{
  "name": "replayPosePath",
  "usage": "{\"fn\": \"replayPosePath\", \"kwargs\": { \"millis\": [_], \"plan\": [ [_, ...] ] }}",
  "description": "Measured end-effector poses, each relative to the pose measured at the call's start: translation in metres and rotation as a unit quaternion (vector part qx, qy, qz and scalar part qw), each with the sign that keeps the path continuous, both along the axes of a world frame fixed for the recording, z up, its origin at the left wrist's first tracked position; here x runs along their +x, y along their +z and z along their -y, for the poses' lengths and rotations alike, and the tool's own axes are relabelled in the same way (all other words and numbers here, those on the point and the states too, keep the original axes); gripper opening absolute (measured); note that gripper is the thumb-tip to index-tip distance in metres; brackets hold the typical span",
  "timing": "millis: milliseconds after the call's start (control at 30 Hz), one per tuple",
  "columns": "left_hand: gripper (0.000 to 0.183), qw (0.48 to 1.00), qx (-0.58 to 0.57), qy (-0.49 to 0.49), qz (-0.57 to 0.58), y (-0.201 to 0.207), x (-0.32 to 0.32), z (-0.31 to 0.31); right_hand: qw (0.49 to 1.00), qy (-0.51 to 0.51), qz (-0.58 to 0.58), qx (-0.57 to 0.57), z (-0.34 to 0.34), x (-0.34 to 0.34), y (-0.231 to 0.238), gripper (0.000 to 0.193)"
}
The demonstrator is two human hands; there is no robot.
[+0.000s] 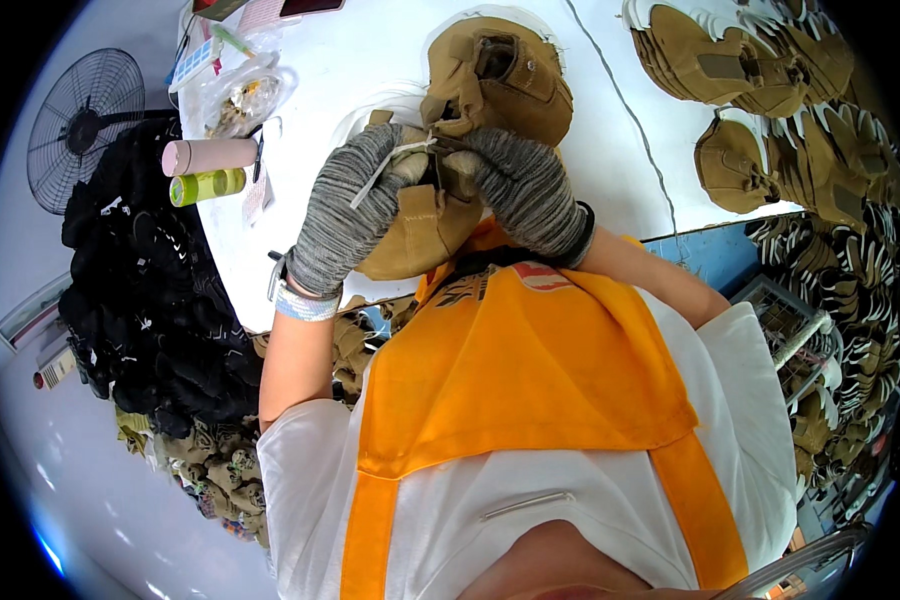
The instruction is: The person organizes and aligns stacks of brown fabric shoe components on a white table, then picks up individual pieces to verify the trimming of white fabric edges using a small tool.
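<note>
Both of my hands wear grey knitted gloves and meet at the table's near edge. My left hand point(350, 205) is closed in a pinch on a thin white cord point(375, 178), whose loose end hangs down over the glove. Opposite it, my right hand point(525, 190) is closed with its fingertips at the top edge of a brown shoe upper point(420, 235); the thumb presses that edge by the cord. This upper stands in front of me, partly covered by both gloves. Just beyond my right hand lies a second brown shoe upper point(545, 95) with a dark opening and white lining edge.
On the white table point(610, 170), stacks of brown uppers point(690, 60) lie at the far right. A pink bottle point(210, 155), a green can point(207, 187) and a plastic bag point(245, 100) stand left. Beyond are a fan point(85, 130) and a black heap point(160, 290); more uppers hang right.
</note>
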State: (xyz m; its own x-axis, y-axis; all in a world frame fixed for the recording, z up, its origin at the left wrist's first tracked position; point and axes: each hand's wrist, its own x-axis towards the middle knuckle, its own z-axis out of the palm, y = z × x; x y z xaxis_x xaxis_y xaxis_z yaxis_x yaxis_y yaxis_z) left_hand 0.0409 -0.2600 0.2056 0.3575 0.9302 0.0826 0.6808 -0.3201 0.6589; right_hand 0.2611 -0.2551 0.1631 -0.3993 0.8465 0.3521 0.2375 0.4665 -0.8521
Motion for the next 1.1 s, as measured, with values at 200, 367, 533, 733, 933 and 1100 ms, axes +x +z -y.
{"fn": "replayPosePath", "kwargs": {
  "millis": [200,367,533,733,933,1100],
  "plan": [
    [0.027,0.995,0.01,0.097,0.019,-0.001,0.011,0.01,0.97,0.048,-0.027,-0.237,0.003,0.001,0.013,0.032],
    [0.025,0.986,-0.018,0.15,0.068,0.005,0.025,0.014,0.994,0.037,-0.007,-0.103,0.005,0.0,0.011,0.028],
    [0.022,0.981,-0.064,0.156,0.095,0.002,0.024,0.009,0.996,-0.003,-0.017,-0.087,0.003,-0.002,0.004,0.025],
    [0.019,0.983,-0.071,0.13,0.105,0.003,0.021,0.005,0.987,0.007,0.125,0.098,-0.003,0.005,0.003,0.04],
    [0.019,0.982,-0.083,0.121,0.121,0.003,0.022,0.001,0.964,0.047,0.212,0.154,-0.013,0.01,0.009,0.078],
    [0.018,0.984,-0.085,0.123,0.102,-0.002,0.018,-0.001,0.951,0.057,0.25,0.171,-0.019,0.013,0.011,0.063]
  ]
}}
